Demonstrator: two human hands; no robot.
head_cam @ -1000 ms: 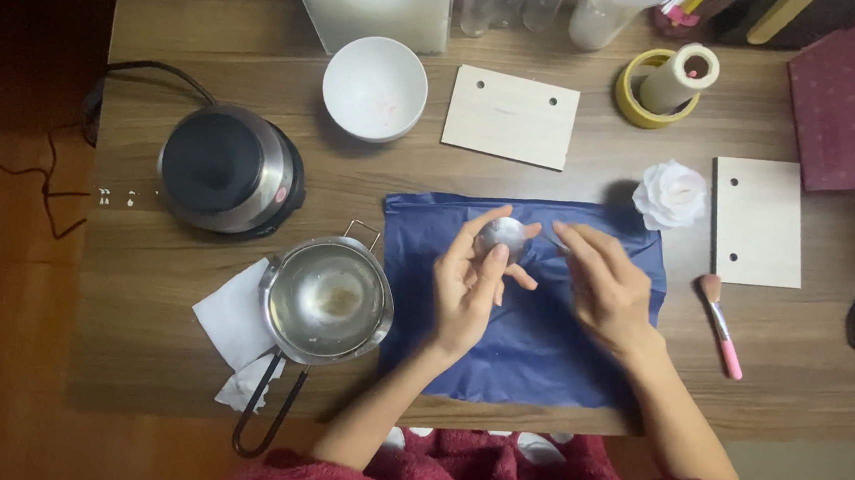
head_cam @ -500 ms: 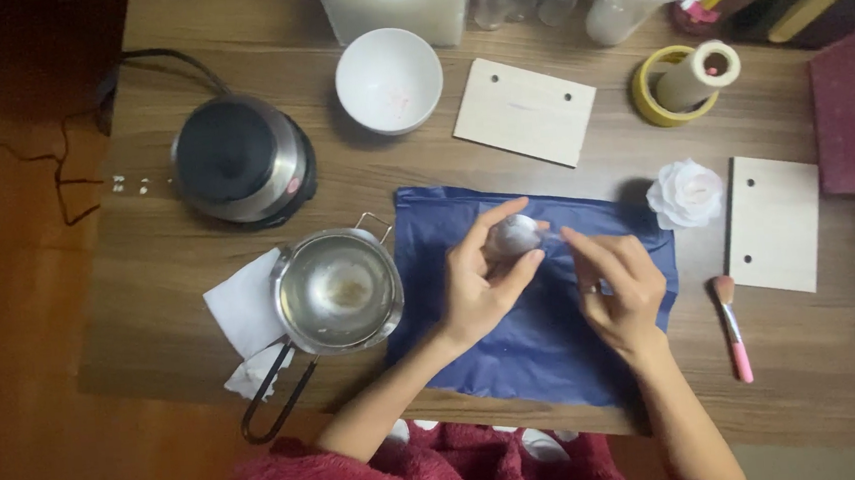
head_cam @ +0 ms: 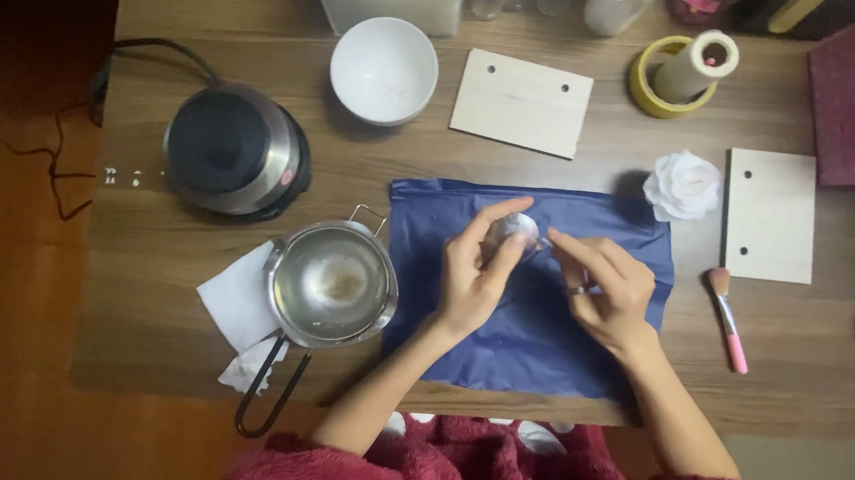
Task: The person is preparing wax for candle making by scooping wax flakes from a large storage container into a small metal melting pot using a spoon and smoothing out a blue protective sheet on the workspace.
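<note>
At the bottom edge, two red fleece sleeves lead up to the hands at centre frame. The left hand [head_cam: 472,277] is curled, thumb and fingers pinching a small pale rounded piece [head_cam: 514,231] above the blue sheet [head_cam: 515,344]. The right hand [head_cam: 606,283] is closed, fingertips pressed together at the piece's right edge; any tool in them is too small to confirm. Judging by this, shaping of the piece is under way, not finished; one completed white flower [head_cam: 682,184] rests at the sheet's upper right corner.

Containers: the metal pouring pot [head_cam: 332,282], left of centre on a white tissue [head_cam: 237,313], holds only a thin brownish residue. The white bowl [head_cam: 384,70], upper centre, appears almost empty, with a faint pink trace.
</note>
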